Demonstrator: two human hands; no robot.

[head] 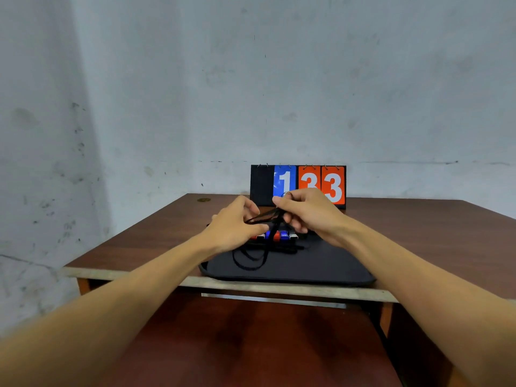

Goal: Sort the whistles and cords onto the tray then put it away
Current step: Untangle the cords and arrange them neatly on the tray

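A black tray (321, 270) lies on the brown table at its front edge. Several whistles (276, 236) in red, blue and white sit in a row at the tray's far side, partly hidden by my hands. Loose black cords (251, 259) lie in loops on the tray's left part. Above the whistles, my left hand (237, 227) and my right hand (307, 210) both pinch a bunch of black cord (265, 216) stretched between them. A small metal ring (287, 194) shows at my right fingertips.
A flip scoreboard (298, 185) showing 1, 3, 3 stands at the table's back edge against the grey wall. A small round mark (203, 200) sits at the far left of the table (139, 241). A lower brown surface (251, 344) lies under the table.
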